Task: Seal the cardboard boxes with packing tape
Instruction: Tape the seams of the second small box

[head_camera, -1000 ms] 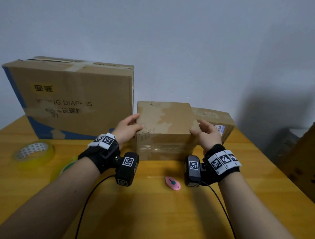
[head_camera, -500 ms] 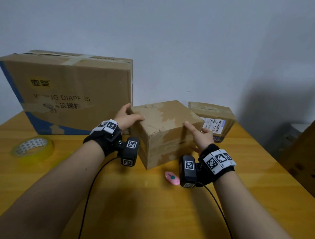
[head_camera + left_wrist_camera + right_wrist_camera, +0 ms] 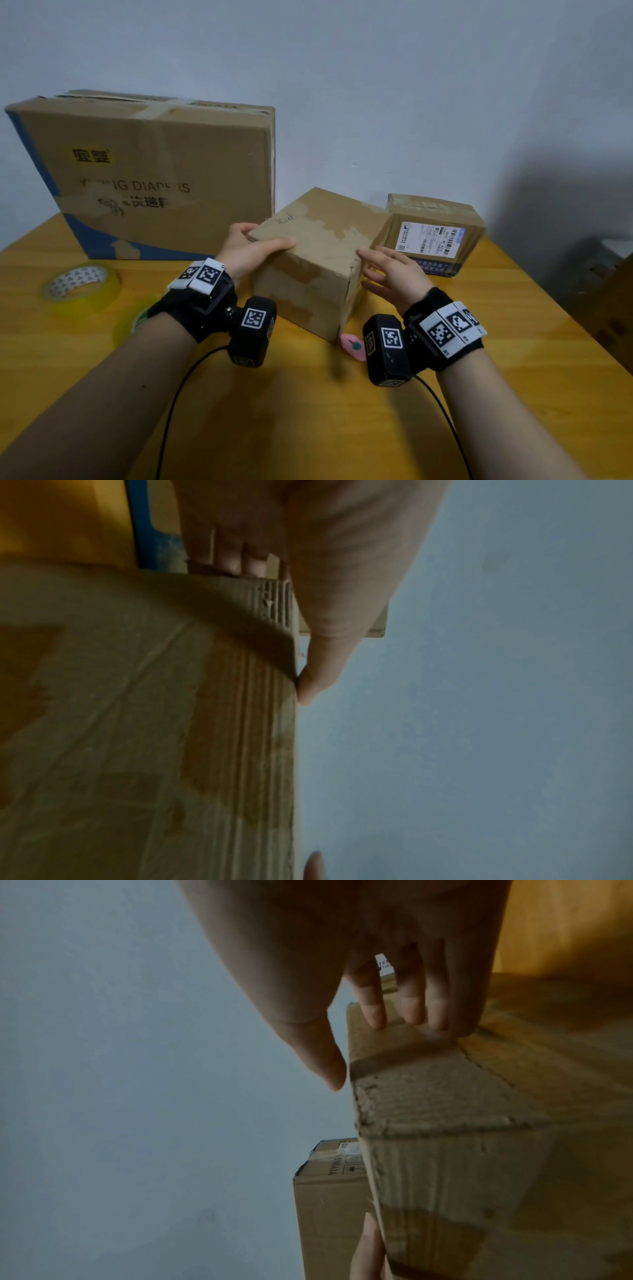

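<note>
Two-handed hold on a small box [image 3: 318, 253] standing on the wooden surface [image 3: 308, 411], one corner turned toward the viewer. The left hand [image 3: 246, 253] grips the box's upper left corner: the thumb [image 3: 277, 244] lies flat along the top edge while the fingers [image 3: 245, 228] wrap round the far side. The right hand [image 3: 394, 277] rests against the box's right side with its fingers [image 3: 373, 255] spread wide and nearly straight, holding nothing closed.

The left wrist view alone shows the left thumb [image 3: 318, 669] pressed against the box's edge [image 3: 287, 723] and the fingers [image 3: 236, 558] curled over the corner. The right wrist view alone shows three fingertips [image 3: 411, 1010] of the right hand touching the box's face near a worn, peeling edge [image 3: 428, 1096], the thumb [image 3: 325, 1064] held just off the cardboard.

Behind and to the left of the small box stands a large box [image 3: 154, 178], printed and blue-edged, with tape across its top. Just behind the small box on its right sits a labelled box [image 3: 435, 233], partly hidden by it. A roll of tape [image 3: 80, 284] lies well to the left of the small box. A pink object [image 3: 352, 346] lies at the small box's near corner, partly covered by the right wrist camera [image 3: 387, 346].
</note>
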